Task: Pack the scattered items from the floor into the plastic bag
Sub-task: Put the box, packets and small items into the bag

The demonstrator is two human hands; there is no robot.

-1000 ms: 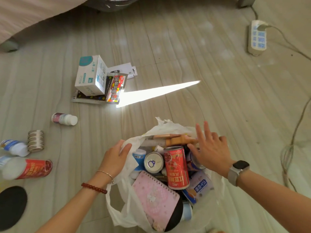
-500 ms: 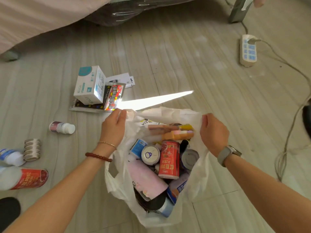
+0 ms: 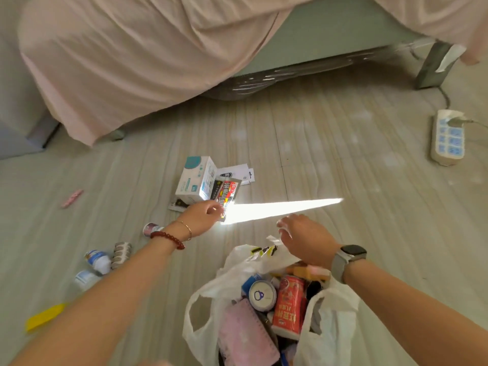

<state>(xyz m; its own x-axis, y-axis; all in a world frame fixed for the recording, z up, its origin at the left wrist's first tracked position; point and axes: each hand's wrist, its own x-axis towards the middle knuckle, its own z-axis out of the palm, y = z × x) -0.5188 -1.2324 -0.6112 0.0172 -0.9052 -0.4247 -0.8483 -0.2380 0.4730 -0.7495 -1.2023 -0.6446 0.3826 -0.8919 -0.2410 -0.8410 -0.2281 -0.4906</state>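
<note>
Pale floor (image 3: 343, 159) under a draped bed. Left hand (image 3: 203, 215), fingers curled, touches the packet (image 3: 229, 192) at 11 o'clock from the bag (image 3: 330, 336); whether it grips, I cannot tell. Right hand (image 3: 303, 236) hovers loose, empty. Packet looks light, flat, slippery: pinch an edge.

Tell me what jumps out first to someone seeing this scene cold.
A sharp wedge of sunlight cuts across the floor mid-frame. Just below it, a white plastic bag gapes open, crammed with a red can, a pink notebook and more. The left hand reaches out to the red snack packet leaning on a white box, while the right hand hovers over the bag's rim.
</note>
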